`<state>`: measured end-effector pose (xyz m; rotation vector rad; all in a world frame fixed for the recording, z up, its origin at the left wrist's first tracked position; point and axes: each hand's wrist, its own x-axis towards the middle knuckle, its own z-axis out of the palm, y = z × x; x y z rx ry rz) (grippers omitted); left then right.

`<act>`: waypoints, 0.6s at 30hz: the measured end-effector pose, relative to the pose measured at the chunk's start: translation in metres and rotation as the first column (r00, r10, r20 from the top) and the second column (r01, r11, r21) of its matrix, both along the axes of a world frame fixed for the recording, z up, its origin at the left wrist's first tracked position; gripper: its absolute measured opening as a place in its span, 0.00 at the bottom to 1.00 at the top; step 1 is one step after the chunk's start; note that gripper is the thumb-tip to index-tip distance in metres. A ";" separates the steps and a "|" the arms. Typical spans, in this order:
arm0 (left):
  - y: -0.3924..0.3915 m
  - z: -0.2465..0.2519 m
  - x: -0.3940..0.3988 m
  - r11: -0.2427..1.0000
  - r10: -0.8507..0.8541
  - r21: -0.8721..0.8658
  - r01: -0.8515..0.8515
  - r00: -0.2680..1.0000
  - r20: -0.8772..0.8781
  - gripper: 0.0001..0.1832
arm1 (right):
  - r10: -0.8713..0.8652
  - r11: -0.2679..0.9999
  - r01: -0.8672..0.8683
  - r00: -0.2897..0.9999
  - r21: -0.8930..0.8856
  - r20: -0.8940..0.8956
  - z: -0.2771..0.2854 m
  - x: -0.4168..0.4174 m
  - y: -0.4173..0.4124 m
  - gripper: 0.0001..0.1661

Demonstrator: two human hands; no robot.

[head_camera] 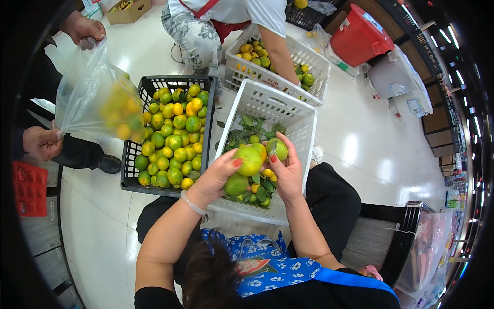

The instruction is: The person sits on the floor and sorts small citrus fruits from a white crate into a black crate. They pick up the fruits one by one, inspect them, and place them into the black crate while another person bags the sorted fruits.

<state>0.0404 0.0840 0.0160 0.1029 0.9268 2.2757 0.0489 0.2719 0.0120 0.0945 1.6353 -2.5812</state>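
Observation:
My left hand (218, 174) holds several green-yellow citrus fruits (248, 161) above a white plastic crate (297, 116). Close beside it on the right, my right hand (287, 172) grips one green citrus fruit (277, 149) between thumb and fingers. Below both hands, the white crate holds leafy sprigs (247, 129) and some green and yellow fruits, partly hidden by my hands. A black plastic crate (211, 116) full of green and yellow citrus fruits (175, 141) stands to the left of the white one.
At the left, a person's two hands hold a clear plastic bag (88, 92) of fruit over the black crate's edge. Another person reaches into a second white crate (266, 79) of fruit at the back. A red bucket (357, 38) stands back right; a black-framed shelf (382, 231) is right of my knee.

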 end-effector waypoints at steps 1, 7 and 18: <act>-0.004 -0.005 -0.001 1.000 0.021 0.007 -0.021 1.000 -0.014 0.45 | 0.025 0.989 -0.023 1.000 -0.149 0.010 0.006 0.004 0.002 0.33; -0.029 -0.006 0.010 0.921 0.133 0.368 -0.129 0.991 0.016 0.39 | 0.125 0.791 -0.105 0.992 -0.603 -0.010 0.017 0.022 0.005 0.35; -0.038 -0.002 0.010 0.872 0.165 0.458 -0.172 0.985 0.055 0.39 | 0.096 0.969 -0.099 0.995 -0.225 -0.023 0.011 0.029 0.005 0.18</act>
